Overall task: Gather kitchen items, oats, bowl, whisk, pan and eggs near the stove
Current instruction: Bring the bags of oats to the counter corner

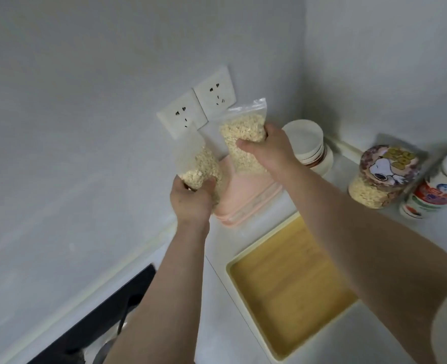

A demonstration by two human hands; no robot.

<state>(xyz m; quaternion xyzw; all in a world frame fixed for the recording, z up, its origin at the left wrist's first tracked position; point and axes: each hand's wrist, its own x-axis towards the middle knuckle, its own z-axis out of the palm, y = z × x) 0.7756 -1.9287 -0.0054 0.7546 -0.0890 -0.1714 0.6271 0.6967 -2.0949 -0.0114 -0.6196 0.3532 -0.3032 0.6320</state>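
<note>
Oats, in two clear zip bags, are held off the counter, one bag per hand. Your left hand (190, 199) curls round the lower end of the left oat bag (198, 164). Your right hand (268, 149) grips the right oat bag (243, 143) at mid-height, thumb across its front.

Both bags stand roughly upright. Their long axes rise from the fists toward the wall sockets (196, 111) just beyond, with the right bag's zip seal uppermost. The bags are near each other but apart.

Key relation: the stove (98, 316), a black glass panel, lies below and to the left of your left hand, alongside that forearm. Your left hand is therefore the nearer one.

Directly under both hands sits a pink lidded container (251, 198), the one thing in the way of a straight descent. Below your right forearm lies a wooden tray (290, 285) with a cream rim. Just beyond the right hand is a stack of bowls (309, 143). Farther right stand a cartoon-printed jar of oats (382, 177) and a white bottle with a red label (437, 193).

The strip of counter (217, 298) between stove and tray looks the likely landing spot. Whisk, pan and eggs cannot be identified here.
</note>
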